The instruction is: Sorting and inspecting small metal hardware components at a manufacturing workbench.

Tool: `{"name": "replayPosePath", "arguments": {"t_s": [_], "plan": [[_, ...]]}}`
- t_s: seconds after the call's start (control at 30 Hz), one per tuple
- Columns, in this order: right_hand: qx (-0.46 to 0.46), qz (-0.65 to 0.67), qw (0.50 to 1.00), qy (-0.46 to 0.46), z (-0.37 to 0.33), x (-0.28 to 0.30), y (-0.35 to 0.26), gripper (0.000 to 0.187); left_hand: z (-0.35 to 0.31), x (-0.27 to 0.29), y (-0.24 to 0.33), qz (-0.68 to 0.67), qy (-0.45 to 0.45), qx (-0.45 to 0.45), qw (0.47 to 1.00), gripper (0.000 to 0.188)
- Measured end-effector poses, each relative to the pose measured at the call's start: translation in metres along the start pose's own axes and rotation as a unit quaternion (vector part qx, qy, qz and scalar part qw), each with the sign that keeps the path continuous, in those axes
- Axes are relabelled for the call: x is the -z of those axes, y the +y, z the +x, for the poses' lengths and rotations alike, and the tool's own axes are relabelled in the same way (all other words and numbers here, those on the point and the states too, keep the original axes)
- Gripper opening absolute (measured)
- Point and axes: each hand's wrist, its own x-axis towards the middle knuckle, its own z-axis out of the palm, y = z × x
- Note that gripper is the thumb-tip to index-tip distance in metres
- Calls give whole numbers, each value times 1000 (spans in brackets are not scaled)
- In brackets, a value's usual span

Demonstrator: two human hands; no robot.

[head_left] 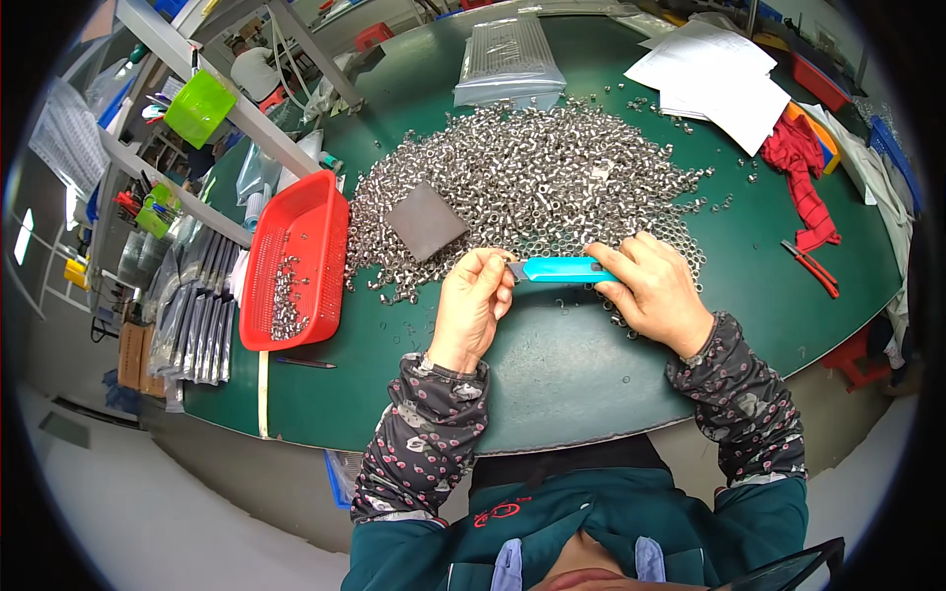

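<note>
With the left hand (471,307), seems to pinch a tiny, unidentifiable piece (509,258) between narrowed fingers at the tip of a grey metal blade (519,270). Over the green worktop (581,369), at six o'clock from heaped silvery metal rings (532,163), holds a turquoise plastic-handled knife (562,270); probably feels light, stiff, brittle-bladed. Best to grip at the three o'clock end, as with the right hand (655,295), fingers clamped on.

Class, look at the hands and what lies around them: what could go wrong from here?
The turquoise knife in the right hand could slip and cut the left hand, held right by the blade.

A bump might scatter the pile of small metal parts, which is loose and close to both hands.
</note>
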Motion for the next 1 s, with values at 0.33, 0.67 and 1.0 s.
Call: {"name": "replayPosePath", "arguments": {"t_s": [0.33, 0.67, 1.0], "plan": [[14, -22, 1000, 0, 0, 2, 0, 37, 0, -1, 1, 39, 12, -4, 999, 16], [14, -51, 999, -10, 1, 2, 0, 37, 0, 0, 2, 76, 17, 4, 997, 15], [29, -58, 998, -13, 1, 5, 2, 37, 1, 2, 7, 103, -22, 36, 994, 18]]}}
